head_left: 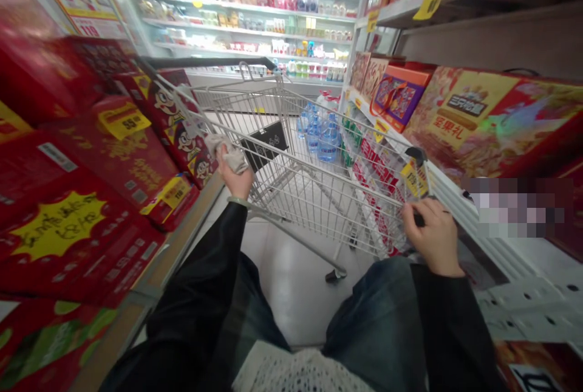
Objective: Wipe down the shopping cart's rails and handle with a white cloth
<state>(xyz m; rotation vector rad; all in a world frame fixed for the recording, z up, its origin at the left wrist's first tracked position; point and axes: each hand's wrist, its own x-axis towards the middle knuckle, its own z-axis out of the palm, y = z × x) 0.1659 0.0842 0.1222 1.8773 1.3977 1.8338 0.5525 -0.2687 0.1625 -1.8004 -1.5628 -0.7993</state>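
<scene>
1. The left grip is clenched around a crumpled white cloth at the shopping cart's wire rim, apparently pinning the cloth there while also steadying the cart. Whether the cloth is fabric or soft paper is hard to tell.
2. The right grip is curled over the opposite rim, with the fingers wrapped around the wire. Holding both sides seems to keep the cart squarely in front of the body.
3. The cart stands directly ahead, above the pale tiled floor, with a caster visible below the basket. That strip of floor is the main open room, and it is narrow.
4. Inside the basket, seen through the mesh, are bottled water and a flat black package, lying toward the far end.
5. Red gift boxes are stacked at the left, tilted outward, seemingly to show their labels. Their edge runs near the cart.
6. On the right, a white shelf edge lies just beside the rim, leaving little clearance. Boxed nut gift sets sit above it.
7. Farther off, a lit store shelf closes the view.
</scene>
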